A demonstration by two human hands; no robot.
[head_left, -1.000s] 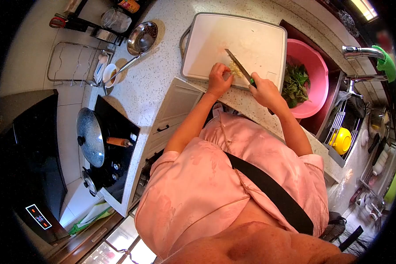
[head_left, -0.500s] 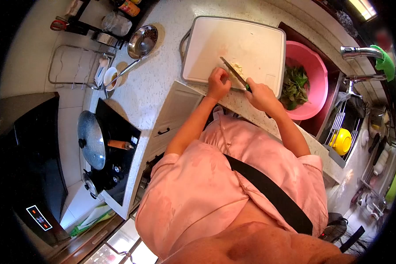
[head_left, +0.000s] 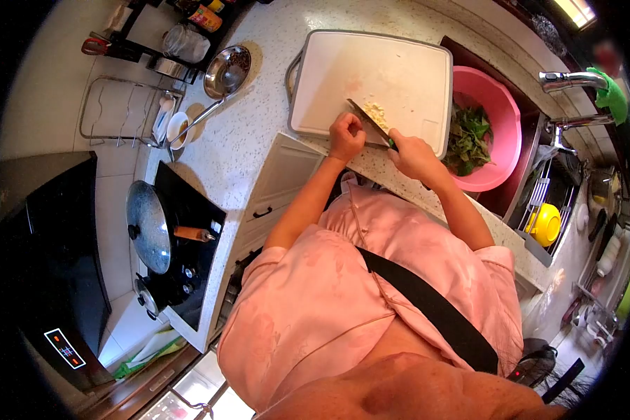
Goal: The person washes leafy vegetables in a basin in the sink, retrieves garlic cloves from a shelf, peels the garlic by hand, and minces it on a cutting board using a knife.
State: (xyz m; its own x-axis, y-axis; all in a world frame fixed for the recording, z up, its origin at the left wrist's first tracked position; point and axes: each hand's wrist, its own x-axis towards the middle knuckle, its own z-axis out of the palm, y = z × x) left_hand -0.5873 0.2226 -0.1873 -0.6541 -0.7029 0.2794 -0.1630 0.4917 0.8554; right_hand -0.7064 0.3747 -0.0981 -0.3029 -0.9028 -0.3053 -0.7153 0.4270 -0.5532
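Note:
A kitchen knife [head_left: 368, 121] lies slantwise over the near part of the white cutting board [head_left: 343, 63], its handle in the closed grip of my right hand [head_left: 414, 157]. Small pale yellow chopped bits, perhaps garlic, [head_left: 376, 112] sit along the far side of the blade. On the near side, my left hand [head_left: 346, 136] rests at the board's front edge with its fingers curled in close to the blade. Whether those fingers hold anything is hidden from me.
Right of the board, a pink basin [head_left: 507, 133] with green leaves [head_left: 469, 136] sits at the sink under the faucet [head_left: 574, 82]. To the left are a metal ladle [head_left: 227, 70], a small white bowl [head_left: 178, 130] and a lidded pan [head_left: 149, 227] on the black stove [head_left: 189, 238].
The knife and both hands have shifted only slightly on the board, with the blade tip a little lower and to the left. More of the chopped bits show beyond the blade.

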